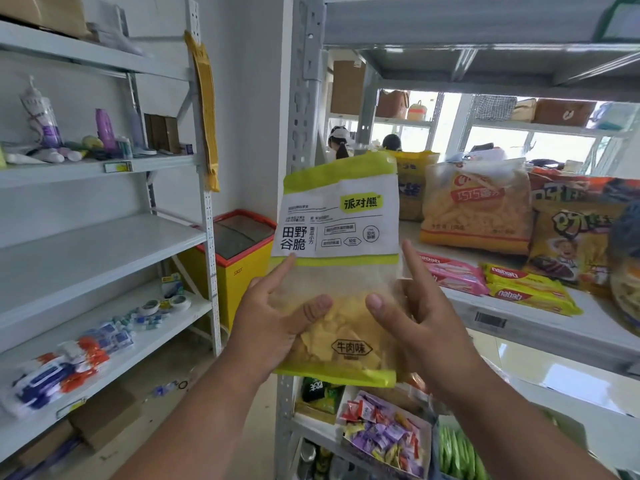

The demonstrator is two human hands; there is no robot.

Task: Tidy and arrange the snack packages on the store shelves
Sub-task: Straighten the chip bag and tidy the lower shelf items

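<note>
On the left, a white shelf unit (104,237) carries toiletry bottles (45,123) above and tape rolls (166,304) lower down. In the middle, the left hand (273,323) and right hand (419,320) hold a green-and-white snack bag (337,216) upright in the air before the shelves, thumbs pinching its clear lower part, index fingers (282,270) extended. To the right, 2 yellow wafer packs (530,289) lie on the grey shelf (554,327) beside a pink pack (450,271).

To your left, a purple pump bottle (43,119) stands on a grey shelf (104,168); tape rolls (166,304) lie lower down, and a red-rimmed yellow freezer (239,251) sits behind.
</note>
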